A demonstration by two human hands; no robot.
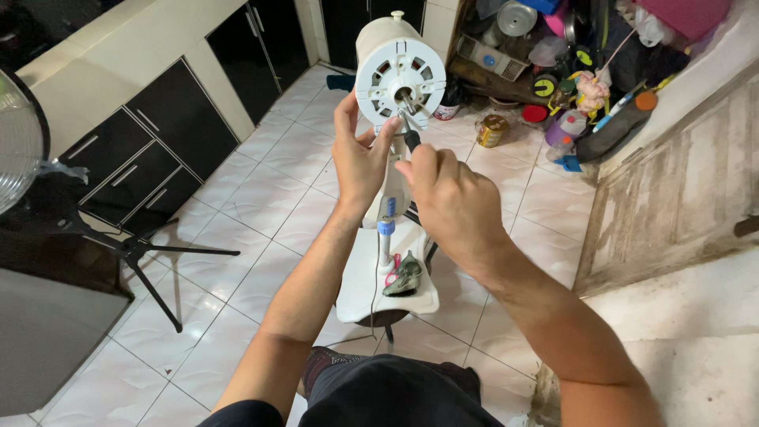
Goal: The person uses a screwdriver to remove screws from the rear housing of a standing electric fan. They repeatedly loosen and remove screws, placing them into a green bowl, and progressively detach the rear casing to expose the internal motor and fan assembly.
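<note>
Over open tiled floor [269, 198], hands at fan motor [399, 75] rim, screwdriver [412, 138] gripped

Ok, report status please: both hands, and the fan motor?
Left hand steadies white fan motor housing. Right hand grips screwdriver, tip at motor face. Nothing blocks.

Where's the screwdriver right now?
Head view, upper centre: the screwdriver is in the right hand, its tip at the fan motor, beside the left hand.
</note>
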